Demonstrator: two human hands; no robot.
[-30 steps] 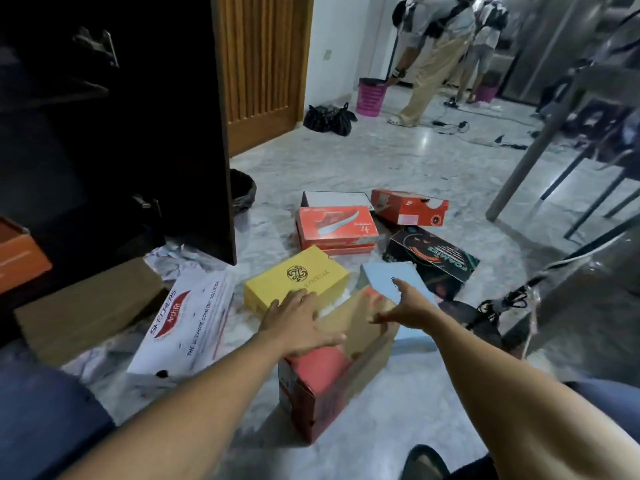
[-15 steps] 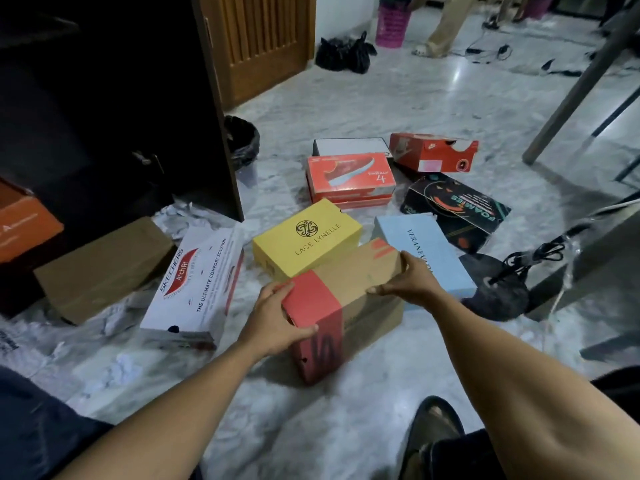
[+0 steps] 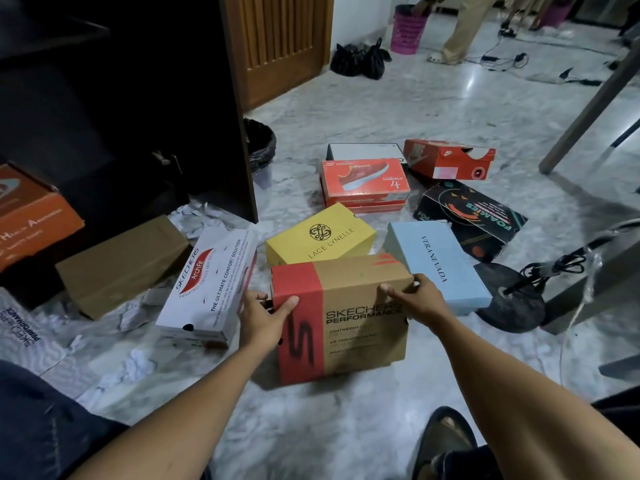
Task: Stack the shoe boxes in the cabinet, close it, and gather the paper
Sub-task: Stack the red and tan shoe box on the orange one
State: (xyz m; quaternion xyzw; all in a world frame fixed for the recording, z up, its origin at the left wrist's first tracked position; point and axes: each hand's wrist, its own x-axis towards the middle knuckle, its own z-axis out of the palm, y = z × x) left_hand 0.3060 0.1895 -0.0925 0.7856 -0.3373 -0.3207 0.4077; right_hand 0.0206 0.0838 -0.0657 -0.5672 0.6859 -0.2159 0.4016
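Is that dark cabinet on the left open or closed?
Open: the cabinet has its door swung outward, and an orange box shows inside.

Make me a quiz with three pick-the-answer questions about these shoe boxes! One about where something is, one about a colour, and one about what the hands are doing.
1. Where is the yellow box?
A. just beyond the brown-and-red box
B. on top of it
C. underneath it

2. What colour is the VERANEVADA box?
A. green
B. light blue
C. pink

3. What are the left hand and right hand doing?
A. both off the brown-and-red box
B. only one touching it
C. each gripping one end of it

Answers:
1 A: it sits right behind the held box.
2 B: its lid is pale blue.
3 C: each hand wraps round an end.
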